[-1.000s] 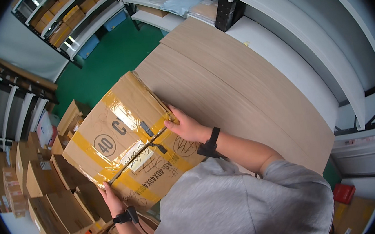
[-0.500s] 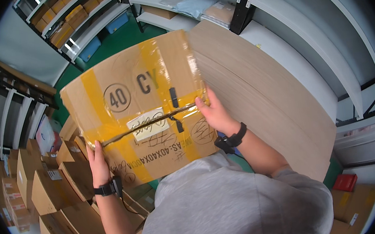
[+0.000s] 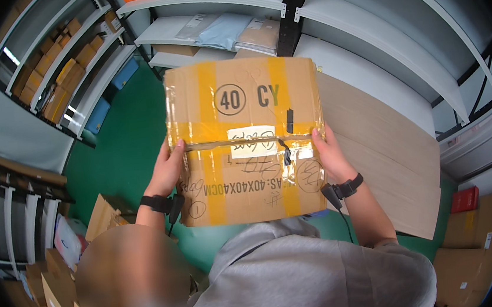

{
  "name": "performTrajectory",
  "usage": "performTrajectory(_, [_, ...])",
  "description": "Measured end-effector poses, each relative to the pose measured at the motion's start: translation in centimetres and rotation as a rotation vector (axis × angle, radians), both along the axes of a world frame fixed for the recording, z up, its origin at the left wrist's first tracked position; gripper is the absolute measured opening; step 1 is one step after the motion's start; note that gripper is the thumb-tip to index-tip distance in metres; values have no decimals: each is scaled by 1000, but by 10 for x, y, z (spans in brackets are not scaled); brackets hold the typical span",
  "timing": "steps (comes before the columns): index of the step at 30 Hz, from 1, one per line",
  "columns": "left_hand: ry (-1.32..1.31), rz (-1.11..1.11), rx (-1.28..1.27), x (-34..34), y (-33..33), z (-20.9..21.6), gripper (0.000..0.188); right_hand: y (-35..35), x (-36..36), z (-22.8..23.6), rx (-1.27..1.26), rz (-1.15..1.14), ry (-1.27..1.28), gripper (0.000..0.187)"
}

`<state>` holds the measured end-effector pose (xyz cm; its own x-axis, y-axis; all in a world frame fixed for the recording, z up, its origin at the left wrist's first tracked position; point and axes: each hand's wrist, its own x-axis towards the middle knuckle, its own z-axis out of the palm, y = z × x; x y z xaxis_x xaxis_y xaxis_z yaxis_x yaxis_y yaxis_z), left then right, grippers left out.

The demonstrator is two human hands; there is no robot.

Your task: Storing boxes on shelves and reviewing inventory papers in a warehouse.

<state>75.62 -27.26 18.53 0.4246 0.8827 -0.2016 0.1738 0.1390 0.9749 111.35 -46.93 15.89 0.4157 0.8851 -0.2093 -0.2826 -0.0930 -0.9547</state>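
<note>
I hold a large brown cardboard box (image 3: 250, 194) up in front of me, its taped top facing me. Yellow tape strips run across it, a white label (image 3: 239, 148) sits on the middle seam, and black print and handwriting mark the flaps. My left hand (image 3: 167, 168) grips the box's left side, thumb on the top edge near the seam. On the opposite side my right hand (image 3: 331, 153) grips it the same way. The undersides of both hands' fingers are hidden by the box. Each wrist wears a black strap with a small device.
A pale wooden board (image 3: 385, 158) lies to the right, beside white shelving (image 3: 358, 24). Bagged parcels (image 3: 222, 30) rest on the far shelf. Small boxes fill the left rack (image 3: 61, 79). Cardboard boxes (image 3: 61, 289) stand at lower left, more (image 3: 466, 256) at lower right. The floor (image 3: 119, 130) is green.
The box has moved right and turned from tilted to nearly level, both hands keeping hold of it. My view has shifted, showing more green floor on the left.
</note>
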Motion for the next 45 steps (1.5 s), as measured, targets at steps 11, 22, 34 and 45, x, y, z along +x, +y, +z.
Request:
performTrajectory(11, [133,-148,-120,71,181,-130,60,127,68,-116,-78,30,14,59])
performTrajectory(22, [104,-318,0,233,458,-370,62,328,208,-376,-3,123,-172,67])
performTrajectory(34, [102,-714,-103,-46,924,-528,76,682,-195,-527,-326,-323,102,58])
performTrajectory(45, [208,-836,-34,-366,1180,-591,78,912,-591,-613,-227,-477,145,55])
